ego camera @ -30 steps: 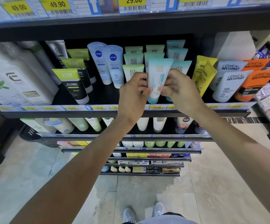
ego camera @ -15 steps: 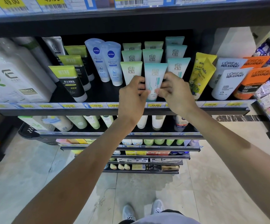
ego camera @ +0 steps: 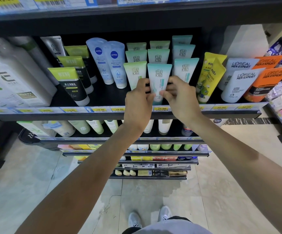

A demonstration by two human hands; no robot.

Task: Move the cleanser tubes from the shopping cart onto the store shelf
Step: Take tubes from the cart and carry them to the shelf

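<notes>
Grey shoes point(ego camera: 149, 217) stand on the tiled floor point(ego camera: 27, 191) at the bottom of the view. Both bare arms reach up to the shelf point(ego camera: 35, 114). The left hand point(ego camera: 139, 100) and the right hand point(ego camera: 179, 97) pinch the teal tube point(ego camera: 158, 78) from either side, fingers curled on its lower half. It stands cap down at the shelf's front edge, between a green tube point(ego camera: 134, 73) and a blue-green tube point(ego camera: 185, 68), with more tubes in rows behind.
</notes>
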